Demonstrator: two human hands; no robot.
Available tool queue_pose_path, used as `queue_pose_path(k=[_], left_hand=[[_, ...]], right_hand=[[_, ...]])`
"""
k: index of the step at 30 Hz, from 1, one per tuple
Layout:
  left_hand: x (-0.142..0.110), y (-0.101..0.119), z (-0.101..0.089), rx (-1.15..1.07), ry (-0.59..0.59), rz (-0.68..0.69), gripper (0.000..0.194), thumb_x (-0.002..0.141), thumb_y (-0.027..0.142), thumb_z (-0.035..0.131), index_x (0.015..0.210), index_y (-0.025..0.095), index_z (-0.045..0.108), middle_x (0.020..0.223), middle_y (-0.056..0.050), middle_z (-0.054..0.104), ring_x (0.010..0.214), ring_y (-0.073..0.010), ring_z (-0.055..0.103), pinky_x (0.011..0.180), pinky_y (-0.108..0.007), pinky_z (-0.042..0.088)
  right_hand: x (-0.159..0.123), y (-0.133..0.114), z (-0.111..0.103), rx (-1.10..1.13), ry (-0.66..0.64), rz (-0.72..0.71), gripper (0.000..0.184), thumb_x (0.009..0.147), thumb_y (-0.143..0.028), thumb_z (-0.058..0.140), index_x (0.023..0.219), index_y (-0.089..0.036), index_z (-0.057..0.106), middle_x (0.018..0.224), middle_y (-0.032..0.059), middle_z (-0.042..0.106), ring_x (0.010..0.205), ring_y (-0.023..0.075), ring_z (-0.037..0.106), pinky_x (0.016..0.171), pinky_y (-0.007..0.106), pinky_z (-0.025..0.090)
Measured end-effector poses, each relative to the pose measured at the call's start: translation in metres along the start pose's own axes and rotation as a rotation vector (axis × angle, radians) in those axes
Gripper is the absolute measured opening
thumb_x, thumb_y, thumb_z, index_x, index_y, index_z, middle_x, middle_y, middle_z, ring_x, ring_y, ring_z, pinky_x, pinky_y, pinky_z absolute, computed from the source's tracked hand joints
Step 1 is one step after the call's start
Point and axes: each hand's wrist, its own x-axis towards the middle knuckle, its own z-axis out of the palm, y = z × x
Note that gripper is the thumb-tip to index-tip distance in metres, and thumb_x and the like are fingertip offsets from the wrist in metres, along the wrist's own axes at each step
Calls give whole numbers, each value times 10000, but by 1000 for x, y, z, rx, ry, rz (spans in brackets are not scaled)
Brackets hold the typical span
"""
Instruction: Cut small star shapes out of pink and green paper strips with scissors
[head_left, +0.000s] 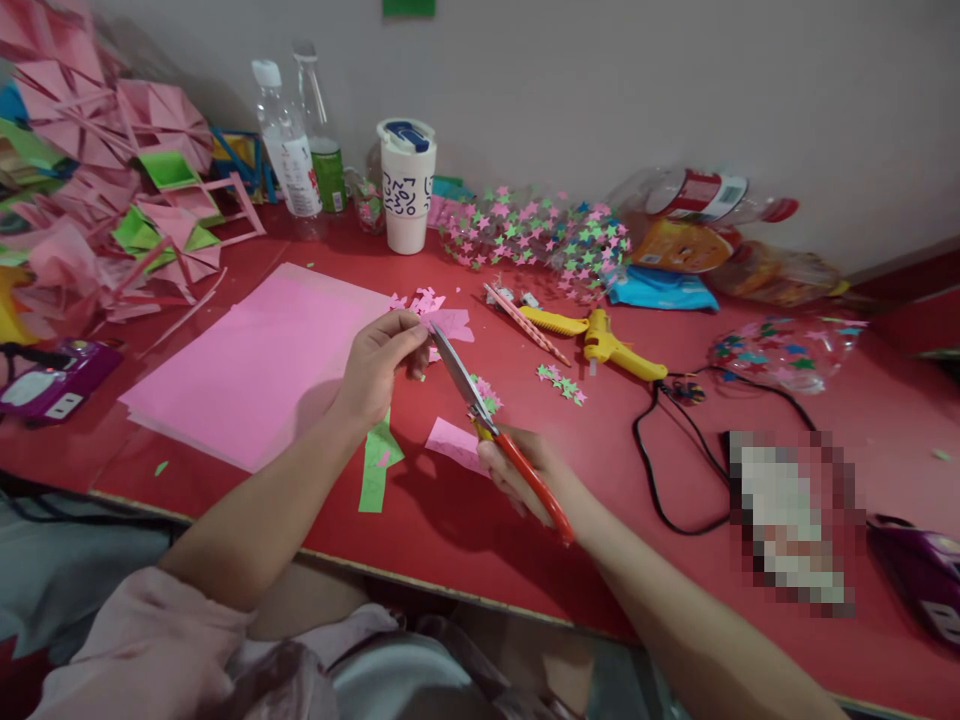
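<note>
Gripping scissors beside a small pink paper piece

A pink sleeve [150,640] shows at the near left, below the edge of a red table [442,530]. On the near right are a purple device [919,580] and, left of it, a pixelated object [787,525] whose nature cannot be told. The person's right hand [525,470] has its fingers wrapped around the orange handles of the scissors [495,432], which slant up and left over the middle of the table.

Left of that hand lie a green paper strip [373,485] with a pink scrap on it and a marked pink strip [452,440]. Farther in, the left hand [381,365] pinches thumb and finger together at the scissors' tip. The small pink piece [454,323] shows right beside its fingertips; whether they grasp it cannot be told. To its left lie large pink sheets [259,375], and another purple device [60,380] sits at the left.

Right of the blades are green and pink stars [561,384]. Beyond them lie a yellow glue gun [622,350] and a yellow cutter [556,322]. Farther still, a star-covered clear bottle [525,235] lies on its side. A white cup [407,200] and two clear bottles [292,165] stand left of it, with pink paper crafts [112,170] heaped at the far left. A red-capped bottle [712,195] lies at the far right, before the grey wall [600,80].
</note>
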Motion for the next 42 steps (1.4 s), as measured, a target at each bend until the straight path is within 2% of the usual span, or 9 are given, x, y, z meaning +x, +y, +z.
queue_pose_path(k=[11,20,26,42], left_hand=[[2,2,-5,58,5,30,124,709,201,596,592,188,557,457,51,511,403,-44,444,383,-162,366],[2,2,-6,71,5,24,128,719,211,587,598,189,549,466,48,510,413,-47,447,387,-163,363],[1,3,-4,54,5,29,139,718,220,589,589,187,550,462,47,512,412,-45,450,385,-161,360],[0,3,-4,39,21,2,140,711,218,601,581,187,558,458,42,516,410,-49,452,384,-168,356]], right_hand=[[0,-1,-2,-52,-16,0,528,765,-705,512,622,-226,343,491,-61,350,428,84,342,410,226,266],[-2,-4,-4,-95,-28,4,489,818,-664,460,636,-226,342,509,-52,358,460,92,363,423,221,271],[-2,-5,-3,-93,-21,1,494,804,-667,481,630,-229,337,498,-50,365,463,102,379,428,227,277],[-2,-4,-4,-49,-37,29,504,801,-667,500,627,-226,330,480,-64,355,411,71,322,390,215,243]])
